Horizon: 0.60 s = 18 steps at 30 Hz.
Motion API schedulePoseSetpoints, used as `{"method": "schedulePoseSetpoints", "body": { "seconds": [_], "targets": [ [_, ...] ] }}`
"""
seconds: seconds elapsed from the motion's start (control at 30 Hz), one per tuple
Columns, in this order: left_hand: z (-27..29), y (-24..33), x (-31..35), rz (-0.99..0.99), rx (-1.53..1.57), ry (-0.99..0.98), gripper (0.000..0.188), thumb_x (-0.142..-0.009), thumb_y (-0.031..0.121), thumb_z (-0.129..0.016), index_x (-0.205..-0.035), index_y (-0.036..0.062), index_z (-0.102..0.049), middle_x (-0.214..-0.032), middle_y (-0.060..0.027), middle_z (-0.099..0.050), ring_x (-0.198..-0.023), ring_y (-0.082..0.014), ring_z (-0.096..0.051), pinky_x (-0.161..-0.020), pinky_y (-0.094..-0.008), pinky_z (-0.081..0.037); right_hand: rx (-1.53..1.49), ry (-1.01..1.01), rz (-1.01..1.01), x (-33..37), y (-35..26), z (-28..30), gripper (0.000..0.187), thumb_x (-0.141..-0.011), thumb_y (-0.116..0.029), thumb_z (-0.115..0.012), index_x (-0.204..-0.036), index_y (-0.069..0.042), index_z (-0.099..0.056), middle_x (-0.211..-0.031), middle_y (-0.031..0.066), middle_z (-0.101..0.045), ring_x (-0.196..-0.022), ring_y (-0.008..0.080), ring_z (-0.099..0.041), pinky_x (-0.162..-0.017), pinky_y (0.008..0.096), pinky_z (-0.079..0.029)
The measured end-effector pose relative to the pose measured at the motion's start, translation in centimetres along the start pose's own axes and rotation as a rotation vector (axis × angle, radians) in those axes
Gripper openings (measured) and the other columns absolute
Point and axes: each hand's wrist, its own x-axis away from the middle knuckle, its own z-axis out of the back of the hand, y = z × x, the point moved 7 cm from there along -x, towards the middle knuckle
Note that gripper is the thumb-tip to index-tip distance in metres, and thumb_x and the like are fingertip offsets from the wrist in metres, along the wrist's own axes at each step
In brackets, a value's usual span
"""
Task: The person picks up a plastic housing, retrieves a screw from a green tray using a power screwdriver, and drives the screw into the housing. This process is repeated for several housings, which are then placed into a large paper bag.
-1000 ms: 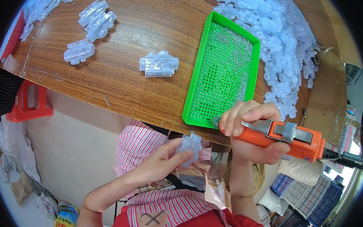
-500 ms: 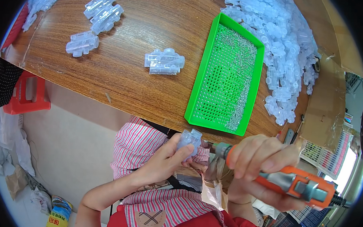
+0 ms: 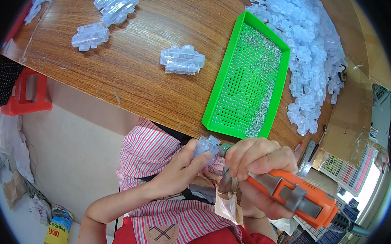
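Observation:
My left hand point(image 3: 179, 169) grips a clear plastic part point(image 3: 206, 148) just off the table's front edge, thumb on its near side. My right hand point(image 3: 261, 167) is wrapped round an orange electric screwdriver point(image 3: 304, 196), whose cable runs off to the lower right. The tool's greenish nose meets the right side of the clear part; its tip is hidden there. Beyond my hands lies a green perforated tray point(image 3: 209, 111) with many small silver screws point(image 3: 268, 88) gathered along its right side. A similar clear part point(image 3: 182, 59) rests on the table left of the tray.
More clear parts point(image 3: 90, 36) lie at the table's far left. A large heap of them point(image 3: 311, 57) covers the right side, beside a cardboard sheet point(image 3: 348, 116). A red stool point(image 3: 31, 93) and bags point(image 3: 59, 225) stand on the floor at left.
My right hand has brought the electric screwdriver leftward, closing the gap so its nose now meets the clear part. My left hand has stayed nearly in place. The view has shifted slightly.

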Motion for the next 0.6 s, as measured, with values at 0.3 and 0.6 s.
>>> {"method": "schedulePoseSetpoints", "body": {
  "seconds": [0.3, 0.6],
  "targets": [
    [0.1, -0.4, 0.3, 0.015, -0.035, 0.044, 0.031, -0.099, 0.027, -0.044, -0.115, 0.0002, -0.044, -0.091, -0.0080, -0.053, -0.083, -0.0119, -0.053, -0.073, -0.0286, -0.046, -0.026, -0.049, -0.107, -0.5, 0.0, 0.1, 0.076, -0.073, -0.072, -0.060, -0.094, 0.000, -0.053, -0.064, 0.0075, -0.056, -0.054, 0.0190, -0.054, -0.050, 0.0319, -0.047],
    [0.9, 0.4, 1.3, 0.013, 0.251, 0.080, 0.026, -0.096, 0.010, -0.053, -0.118, 0.0003, -0.045, -0.108, -0.0079, -0.059, -0.090, -0.0078, -0.060, -0.078, -0.0216, -0.048, -0.044, 0.085, 0.039, -2.3, 0.7, 2.9, 0.078, -0.076, -0.077, -0.049, -0.095, -0.001, -0.051, -0.065, 0.0067, -0.054, -0.054, 0.0174, -0.054, -0.048, 0.0309, -0.047]
  ]
}}
